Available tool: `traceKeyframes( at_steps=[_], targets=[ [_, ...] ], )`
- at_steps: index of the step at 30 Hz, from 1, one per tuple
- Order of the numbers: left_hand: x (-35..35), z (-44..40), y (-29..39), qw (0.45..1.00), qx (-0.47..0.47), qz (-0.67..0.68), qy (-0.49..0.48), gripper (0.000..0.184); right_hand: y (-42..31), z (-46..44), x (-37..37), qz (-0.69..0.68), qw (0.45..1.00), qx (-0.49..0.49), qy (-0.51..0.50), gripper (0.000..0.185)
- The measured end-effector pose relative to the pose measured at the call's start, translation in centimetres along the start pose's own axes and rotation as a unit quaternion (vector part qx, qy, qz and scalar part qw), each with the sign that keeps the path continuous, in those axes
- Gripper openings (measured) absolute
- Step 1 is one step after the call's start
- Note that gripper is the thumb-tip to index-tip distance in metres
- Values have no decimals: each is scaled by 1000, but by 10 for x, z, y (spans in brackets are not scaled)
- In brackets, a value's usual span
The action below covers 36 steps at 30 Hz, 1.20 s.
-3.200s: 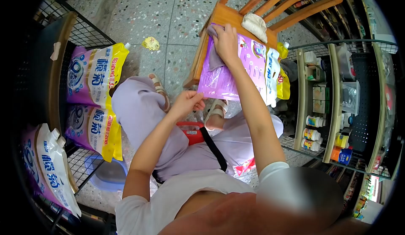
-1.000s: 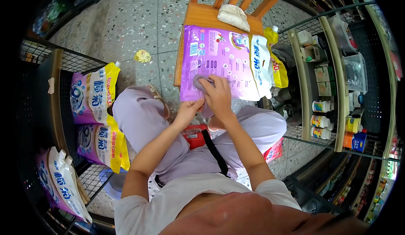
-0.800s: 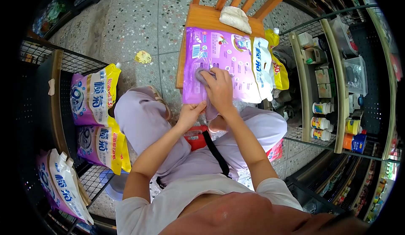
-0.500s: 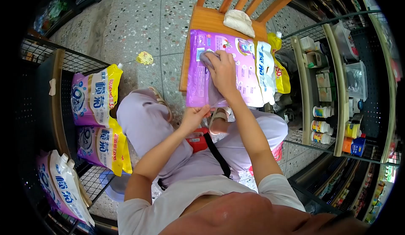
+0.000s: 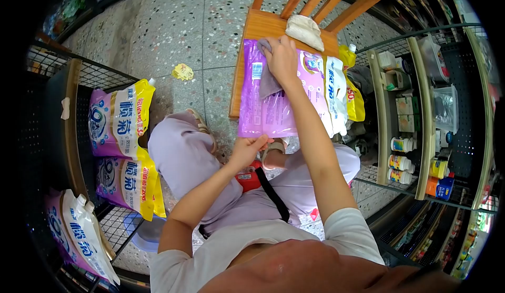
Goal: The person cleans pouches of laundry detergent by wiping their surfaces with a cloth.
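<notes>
A purple and white detergent pouch [image 5: 310, 96] lies flat across the seat of a wooden chair [image 5: 263, 24]. My right hand [image 5: 282, 59] is closed on a grey cloth [image 5: 269, 82], pressing it against the pouch's upper part. With thumb and fingers, my left hand [image 5: 251, 150] pinches the pouch's near edge at its lower left corner. Behind the pouch, a folded off-white cloth [image 5: 305, 32] rests on the seat near the chair's back slats.
On the left rack stand purple and yellow detergent pouches [image 5: 123, 117] and a white-topped pouch [image 5: 79, 235]. Shelves on the right hold white bottles [image 5: 401, 162] and a clear plastic box [image 5: 445, 106]. A crumpled yellow scrap [image 5: 182, 72] lies on the speckled floor.
My right hand has slid the grey cloth away from me, to the pouch's far edge. My left hand stays at the near corner. The view has shifted slightly.
</notes>
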<state>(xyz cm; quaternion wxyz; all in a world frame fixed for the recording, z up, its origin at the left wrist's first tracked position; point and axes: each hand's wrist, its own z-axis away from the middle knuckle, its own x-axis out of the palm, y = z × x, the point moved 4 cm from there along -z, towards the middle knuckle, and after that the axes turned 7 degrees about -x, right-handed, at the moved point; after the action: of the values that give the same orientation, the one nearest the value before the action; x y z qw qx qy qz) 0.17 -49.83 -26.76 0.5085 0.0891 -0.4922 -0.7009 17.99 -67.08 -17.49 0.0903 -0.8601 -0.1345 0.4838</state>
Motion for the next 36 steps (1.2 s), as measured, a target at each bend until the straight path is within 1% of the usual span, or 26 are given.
traceKeyframes(
  at_steps=[2, 5, 8, 14, 17, 19, 23, 26, 29, 32, 36],
  targets=[
    [0, 0, 0, 1000, -3, 8, 0, 33, 8, -7, 9, 0, 1000, -7, 6, 23],
    [-1, 0, -2, 1000, -10, 11, 1, 32, 19, -16, 18, 15, 1000, 15, -19, 23],
    [-1, 0, -2, 1000, -8, 6, 2, 31, 28, -28, 24, -11, 997, 49, -57, 23],
    [-2, -4, -4, 1000, -2, 6, -3, 30, 53, -41, 46, 12, 994, 74, -73, 27],
    [0, -4, -2, 1000, -14, -4, -5, 32, 46, -43, 37, 12, 990, 121, -75, 26],
    [-2, -4, -1, 1000, -13, -15, -19, 32, 42, -40, 34, 20, 992, 107, -59, 25],
    [-4, -4, 0, 999, -17, -24, -12, 33, 36, -28, 29, 23, 995, 80, -48, 24],
    [-5, -7, -6, 1000, -16, -22, -8, 35, 22, -17, 12, 11, 998, 60, -17, 24],
    [-3, -4, -1, 999, -12, -41, -3, 36, 18, -2, 4, 24, 999, 11, 25, 27],
    [-6, -8, -5, 999, 4, -52, -3, 37, 6, 14, -11, 28, 999, 23, 26, 26],
    [-7, -9, -9, 999, 9, -49, -3, 37, -13, 39, -30, 12, 999, -1, 50, 28]
  ],
)
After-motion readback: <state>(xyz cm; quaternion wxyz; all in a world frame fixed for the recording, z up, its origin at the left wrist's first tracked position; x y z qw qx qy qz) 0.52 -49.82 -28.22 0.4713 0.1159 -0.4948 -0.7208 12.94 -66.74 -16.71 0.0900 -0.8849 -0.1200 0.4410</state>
